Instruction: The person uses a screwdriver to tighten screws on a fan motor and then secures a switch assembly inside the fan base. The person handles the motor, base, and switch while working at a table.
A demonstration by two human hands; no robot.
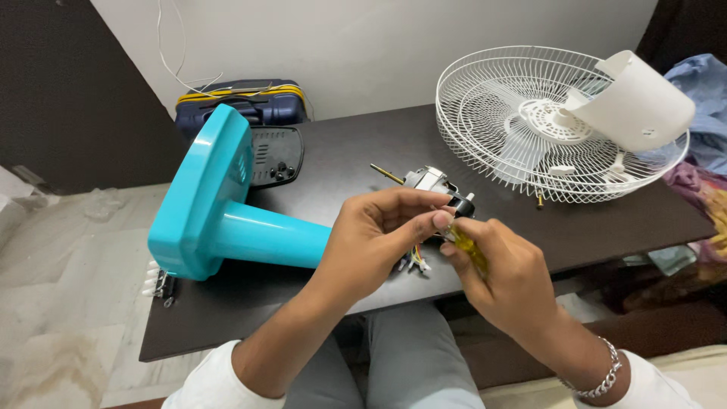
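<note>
Gripping a yellow screwdriver point(471, 248), right hand point(503, 276) fingers clench; left hand point(375, 235) fingers pinch the fan motor point(435, 185).

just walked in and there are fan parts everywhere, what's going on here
A person seated at a dark table is working on a fan motor that sits at the end of a turquoise fan stand lying on its side. The left hand steadies the motor and its coloured wires, while the right hand holds a yellow-handled screwdriver against it. A white wire grille and a white plastic cover lie set aside on the table.
</note>
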